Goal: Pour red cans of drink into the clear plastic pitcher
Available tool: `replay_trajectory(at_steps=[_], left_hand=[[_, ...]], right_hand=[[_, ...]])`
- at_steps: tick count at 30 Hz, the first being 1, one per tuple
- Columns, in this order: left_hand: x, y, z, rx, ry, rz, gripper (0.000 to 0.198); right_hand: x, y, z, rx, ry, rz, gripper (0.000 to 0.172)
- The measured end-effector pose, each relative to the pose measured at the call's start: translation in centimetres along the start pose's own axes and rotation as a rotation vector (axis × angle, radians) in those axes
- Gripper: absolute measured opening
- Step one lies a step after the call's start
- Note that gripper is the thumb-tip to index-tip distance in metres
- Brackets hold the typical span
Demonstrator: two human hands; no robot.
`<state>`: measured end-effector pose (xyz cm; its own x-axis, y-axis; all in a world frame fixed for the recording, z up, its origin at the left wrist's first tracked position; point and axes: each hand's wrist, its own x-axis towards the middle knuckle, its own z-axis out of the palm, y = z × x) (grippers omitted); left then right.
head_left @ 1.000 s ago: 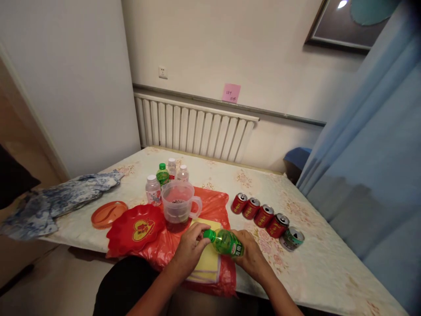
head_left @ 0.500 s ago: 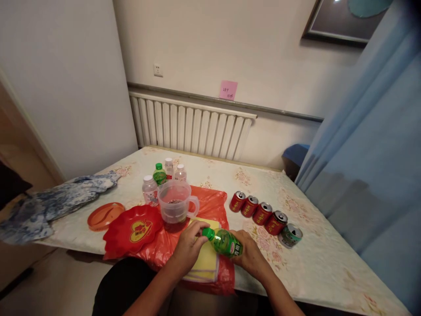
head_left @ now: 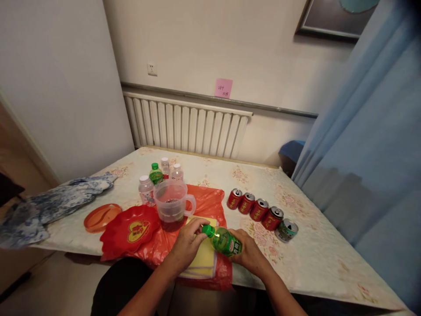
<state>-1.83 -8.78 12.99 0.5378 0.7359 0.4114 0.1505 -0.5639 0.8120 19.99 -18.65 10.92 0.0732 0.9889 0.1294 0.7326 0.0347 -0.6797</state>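
The green bottle (head_left: 225, 242) slants, its far-left cap (head_left: 208, 231) between pinched fingers (head_left: 196, 223) of the left hand (head_left: 186, 245), near-right base (head_left: 236, 247) wrapped by the right hand (head_left: 250, 253).

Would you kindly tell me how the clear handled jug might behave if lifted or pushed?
The jug probably keeps its shape, as its walls look like moulded plastic. It may tilt when lifted by its handle, set on one side. Pushed, it might drag the thin, crinkled red sheet beneath it.
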Motion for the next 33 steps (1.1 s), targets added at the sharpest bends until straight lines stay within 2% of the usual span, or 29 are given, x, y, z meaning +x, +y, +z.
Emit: replay_trajectory(at_steps=[6,12,20,33], left_hand=[[-0.1,0.5,0.1,0.016,-0.03,0.02,0.026],[-0.1,0.5,0.2,0.023,-0.043,0.031,0.026],[0.1,0.7,-0.2,0.019,-0.06,0.015,0.026],[0.1,0.3,0.1,0.036,-0.103,0.05,0.03]], right_hand=[[-0.4,-0.1,-0.3,-0.029,0.01,0.013,0.051],[-0.6,0.1,-0.1,-0.034,0.009,0.003,0.044],[-0.6,1.0,0.4,0.018,0.001,0.007,0.059],[-1.0,0.9,0.4,0.009,-0.015,0.044,0.063]])
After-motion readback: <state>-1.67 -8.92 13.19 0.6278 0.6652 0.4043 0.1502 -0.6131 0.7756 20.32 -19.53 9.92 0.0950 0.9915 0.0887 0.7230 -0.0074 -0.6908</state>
